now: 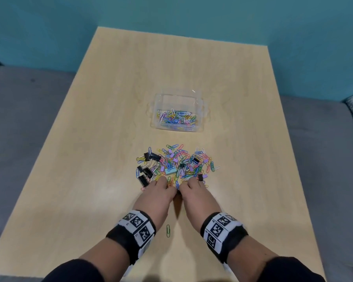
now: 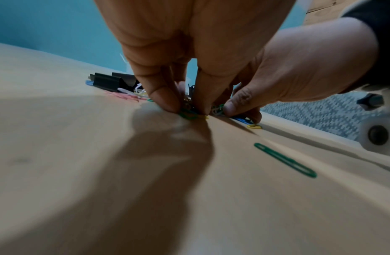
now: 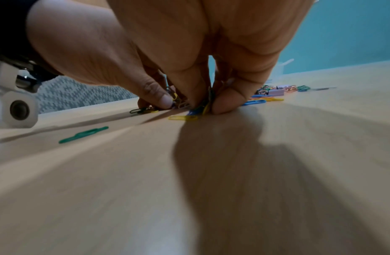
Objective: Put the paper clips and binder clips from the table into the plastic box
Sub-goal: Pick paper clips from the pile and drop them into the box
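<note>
both hands at near edge of clip pile (image 1: 174, 164) on surface (image 1: 110, 119). left hand (image 1: 158, 193), right hand (image 1: 194, 193) each pinch few paper clips, grip closed. plastic box (image 1: 177, 112) straight ahead beyond pile, roughly equidistant from both. stray green clip (image 1: 168, 231) between wrists.

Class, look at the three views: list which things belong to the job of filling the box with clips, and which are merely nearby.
Belongs to the job:
- pile of paper clips and binder clips
- stray green paper clip
- plastic box, some clips already inside
- left hand and right hand, fingers pinching clips at the pile's near edge

Just nearby:
- table
- grey sofa
- teal wall
</note>
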`<control>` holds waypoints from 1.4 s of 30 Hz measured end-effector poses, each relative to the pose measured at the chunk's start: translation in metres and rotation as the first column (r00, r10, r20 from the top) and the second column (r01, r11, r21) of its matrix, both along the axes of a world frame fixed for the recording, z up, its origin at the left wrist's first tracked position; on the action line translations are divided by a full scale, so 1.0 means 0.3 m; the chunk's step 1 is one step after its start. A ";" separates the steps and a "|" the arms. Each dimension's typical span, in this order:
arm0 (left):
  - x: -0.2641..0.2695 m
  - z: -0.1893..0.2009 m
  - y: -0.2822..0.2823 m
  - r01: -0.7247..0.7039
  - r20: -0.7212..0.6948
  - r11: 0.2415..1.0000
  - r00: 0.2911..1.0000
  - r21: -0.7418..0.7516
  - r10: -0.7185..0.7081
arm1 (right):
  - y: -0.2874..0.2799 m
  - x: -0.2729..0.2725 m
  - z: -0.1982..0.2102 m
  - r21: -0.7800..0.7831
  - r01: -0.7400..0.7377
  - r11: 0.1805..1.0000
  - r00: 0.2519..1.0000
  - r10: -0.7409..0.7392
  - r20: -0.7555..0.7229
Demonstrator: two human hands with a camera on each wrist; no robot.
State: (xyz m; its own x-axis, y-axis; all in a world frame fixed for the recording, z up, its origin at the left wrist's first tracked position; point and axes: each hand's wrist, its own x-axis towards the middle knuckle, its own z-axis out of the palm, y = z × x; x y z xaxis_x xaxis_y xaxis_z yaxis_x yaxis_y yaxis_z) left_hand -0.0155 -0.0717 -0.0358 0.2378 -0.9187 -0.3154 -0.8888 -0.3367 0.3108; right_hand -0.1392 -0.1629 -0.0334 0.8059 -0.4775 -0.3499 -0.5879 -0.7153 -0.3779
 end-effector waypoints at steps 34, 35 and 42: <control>0.464 0.204 -0.593 -0.557 -0.529 0.825 0.729 -0.090 0.434 | -0.645 0.454 0.201 0.550 0.436 0.712 0.798 -0.588 0.129; 0.473 0.195 -0.587 -0.552 -0.516 0.829 0.738 -0.091 0.435 | -0.648 0.458 0.206 0.535 0.432 0.726 0.815 -0.569 0.113; 0.366 0.203 -0.245 -0.353 -0.340 0.916 0.899 -0.190 0.276 | -0.493 0.163 0.200 0.166 0.249 0.954 0.955 -0.271 0.124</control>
